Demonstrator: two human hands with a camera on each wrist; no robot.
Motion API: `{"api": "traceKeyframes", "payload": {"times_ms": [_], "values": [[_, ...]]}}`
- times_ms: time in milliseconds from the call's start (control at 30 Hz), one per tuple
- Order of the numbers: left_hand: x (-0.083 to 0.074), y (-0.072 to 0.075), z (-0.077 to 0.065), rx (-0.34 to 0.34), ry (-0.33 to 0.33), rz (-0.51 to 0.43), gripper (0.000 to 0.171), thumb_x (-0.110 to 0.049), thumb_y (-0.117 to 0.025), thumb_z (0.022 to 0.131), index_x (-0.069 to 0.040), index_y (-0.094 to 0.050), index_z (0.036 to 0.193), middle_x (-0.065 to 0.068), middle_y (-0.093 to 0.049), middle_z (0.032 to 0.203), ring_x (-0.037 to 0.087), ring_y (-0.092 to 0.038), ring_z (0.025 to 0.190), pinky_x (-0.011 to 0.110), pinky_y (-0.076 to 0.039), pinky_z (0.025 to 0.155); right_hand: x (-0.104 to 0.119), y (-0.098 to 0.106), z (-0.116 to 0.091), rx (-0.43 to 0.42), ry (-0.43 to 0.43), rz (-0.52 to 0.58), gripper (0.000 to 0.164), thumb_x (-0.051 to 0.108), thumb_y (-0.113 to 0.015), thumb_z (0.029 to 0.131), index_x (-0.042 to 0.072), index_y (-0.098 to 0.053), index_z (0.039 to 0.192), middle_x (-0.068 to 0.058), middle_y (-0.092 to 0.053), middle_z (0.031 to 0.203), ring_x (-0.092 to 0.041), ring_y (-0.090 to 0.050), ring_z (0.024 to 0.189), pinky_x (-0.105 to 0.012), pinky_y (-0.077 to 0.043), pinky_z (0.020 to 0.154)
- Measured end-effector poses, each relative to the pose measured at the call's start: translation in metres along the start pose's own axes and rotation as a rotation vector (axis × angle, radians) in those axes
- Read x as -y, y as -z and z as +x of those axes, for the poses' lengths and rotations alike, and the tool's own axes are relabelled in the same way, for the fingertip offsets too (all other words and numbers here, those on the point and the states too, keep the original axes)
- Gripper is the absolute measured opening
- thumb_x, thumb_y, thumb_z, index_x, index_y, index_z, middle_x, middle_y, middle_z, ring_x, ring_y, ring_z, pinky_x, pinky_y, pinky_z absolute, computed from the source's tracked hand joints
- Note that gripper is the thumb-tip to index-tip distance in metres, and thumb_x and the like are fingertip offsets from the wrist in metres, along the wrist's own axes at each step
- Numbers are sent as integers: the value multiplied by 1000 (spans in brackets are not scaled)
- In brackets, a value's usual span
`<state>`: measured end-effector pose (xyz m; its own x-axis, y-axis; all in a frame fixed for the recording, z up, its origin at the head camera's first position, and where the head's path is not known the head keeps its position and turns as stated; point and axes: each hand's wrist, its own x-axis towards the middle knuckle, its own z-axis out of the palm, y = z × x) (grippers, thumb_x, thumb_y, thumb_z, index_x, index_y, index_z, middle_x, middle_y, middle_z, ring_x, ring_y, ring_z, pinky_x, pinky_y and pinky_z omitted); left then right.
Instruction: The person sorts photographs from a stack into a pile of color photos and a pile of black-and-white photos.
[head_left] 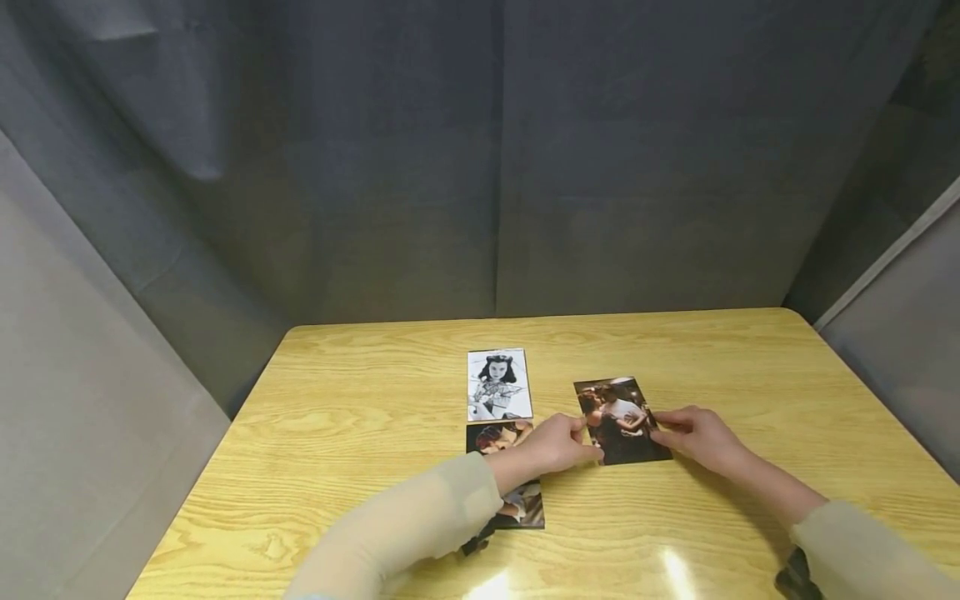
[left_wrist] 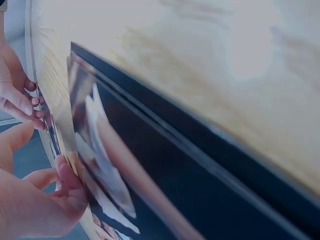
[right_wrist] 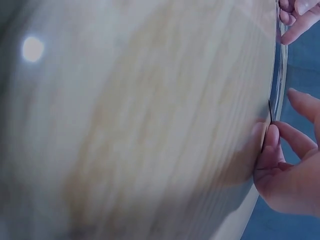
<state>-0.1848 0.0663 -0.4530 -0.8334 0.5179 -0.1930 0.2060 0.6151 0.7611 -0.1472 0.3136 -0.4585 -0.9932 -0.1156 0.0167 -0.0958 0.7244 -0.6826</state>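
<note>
A glossy colour picture card (head_left: 622,429), showing two embracing figures on a dark ground, lies tilted a little between both hands. My left hand (head_left: 558,446) pinches its left edge near the lower corner. On the opposite edge, my right hand (head_left: 701,437) holds the card between thumb and fingers; the right wrist view shows these fingertips (right_wrist: 272,135) at its thin dark rim. Left of it, a black-and-white picture card (head_left: 498,387) with a dark-haired figure lies above a second colour card (head_left: 480,435), partly hidden by my left forearm. A further dark card (head_left: 531,504) shows below that arm.
The cards are on a yellow wood-grain table (head_left: 337,400) with glare spots near its front. Dark grey cloth (head_left: 390,167) hangs behind it, and pale panels (head_left: 90,400) stand at the sides. In the left wrist view a dark-edged card (left_wrist: 165,165) lies close below the wrist.
</note>
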Motion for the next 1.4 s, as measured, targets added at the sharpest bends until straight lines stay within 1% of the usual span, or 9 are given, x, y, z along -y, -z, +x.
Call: {"api": "traceKeyframes", "payload": {"times_ms": [167,367,533,733,800,900,1033,1267,1400], "values": [[1,0,-1,2,6,-31,20,-26,-74,87,-7,-67,89,-5,-45,61,10,-32,48,23,-29,48,2,-3,-1,-1,-69,86,45,13,-72,88,-17,-59,119,-34,-60,114,-44,-59,103,-30,-52,71],[0,-2,-2,0,19,-101,43,-21,-77,85,-4,-65,123,-5,-41,63,9,-32,50,22,-29,49,3,-5,-3,-10,-109,115,47,12,-71,89,-18,-56,122,-32,-60,115,-39,-61,98,-27,-51,67],[-4,-4,-3,-2,47,-249,44,-9,-78,83,1,-65,123,-5,-32,59,9,-25,47,22,-26,46,2,-7,-2,-45,-107,139,43,9,-70,89,-18,-57,120,-31,-63,109,-37,-64,95,-25,-51,67],[-7,-8,-3,-30,62,-347,18,-2,-76,82,3,-59,82,-4,-26,58,11,-23,51,22,-25,50,1,-9,-3,-91,-106,139,36,6,-70,89,-16,-62,116,-29,-65,107,-35,-64,93,-25,-50,68],[-8,-8,-3,-46,68,-347,18,-3,-76,81,5,-60,84,-3,-36,63,9,-33,58,20,-32,56,2,-9,-3,-100,-106,134,35,6,-71,88,-15,-63,114,-28,-65,107,-36,-64,93,-25,-50,69],[-10,-9,-5,-69,93,-364,39,-3,-77,80,8,-66,116,6,-63,89,14,-57,87,22,-46,75,3,-8,-3,-105,-100,118,34,6,-71,88,-16,-63,113,-29,-65,106,-38,-64,94,-27,-51,69],[-12,-9,-6,-84,127,-407,54,-4,-77,80,6,-58,130,18,-60,127,28,-52,122,33,-45,96,5,-7,-3,-107,-101,106,33,6,-71,88,-16,-63,113,-29,-65,106,-39,-63,94,-30,-52,70],[-12,-9,-10,-134,125,-471,47,-1,-71,85,4,-58,130,3,-61,96,11,-53,84,24,-45,64,9,-8,-5,-132,-124,142,31,5,-72,87,-14,-65,111,-25,-67,102,-34,-65,91,-25,-50,69],[-11,-13,-11,-200,94,-457,37,0,-70,87,1,-65,123,0,-60,88,6,-51,78,21,-46,64,10,-8,-6,-163,-131,167,30,5,-71,88,-13,-65,111,-23,-69,99,-24,-66,85,-22,-50,67]]}}
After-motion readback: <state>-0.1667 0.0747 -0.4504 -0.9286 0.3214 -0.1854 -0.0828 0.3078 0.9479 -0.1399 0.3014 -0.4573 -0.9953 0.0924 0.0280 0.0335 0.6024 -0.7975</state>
